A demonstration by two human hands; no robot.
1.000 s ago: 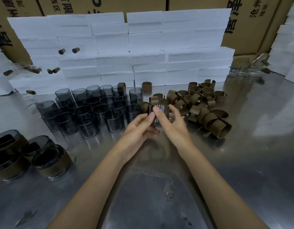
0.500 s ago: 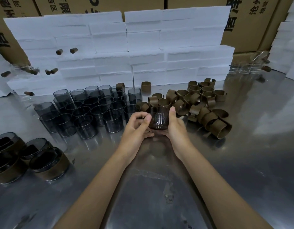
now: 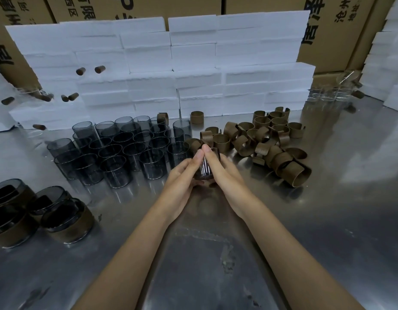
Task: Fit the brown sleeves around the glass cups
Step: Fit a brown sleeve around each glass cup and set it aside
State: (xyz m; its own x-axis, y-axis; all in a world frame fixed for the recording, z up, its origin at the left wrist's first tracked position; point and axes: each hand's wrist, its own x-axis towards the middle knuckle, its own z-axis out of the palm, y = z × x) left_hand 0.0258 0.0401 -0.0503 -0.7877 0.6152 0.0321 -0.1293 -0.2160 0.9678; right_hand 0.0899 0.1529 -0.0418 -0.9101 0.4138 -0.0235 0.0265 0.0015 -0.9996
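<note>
A smoky glass cup with a brown sleeve around it (image 3: 205, 167) stands on the steel table, clasped from both sides. My left hand (image 3: 184, 175) wraps its left side and my right hand (image 3: 220, 171) its right side, with both thumbs meeting over the rim. Most of the cup is hidden by my fingers. Several bare grey glass cups (image 3: 126, 151) stand in a cluster just left of it. A heap of loose brown sleeves (image 3: 260, 142) lies to the right.
Several sleeved cups (image 3: 66, 218) sit at the near left edge. White foam blocks (image 3: 171, 70) are stacked like a wall behind, with cardboard boxes (image 3: 327, 30) beyond. Clear glasses (image 3: 332, 92) stand at the back right. The steel table (image 3: 327, 220) reflects light.
My hands have closed in around the cup and both thumbs have come together over its top. The cup stays in the same place on the table.
</note>
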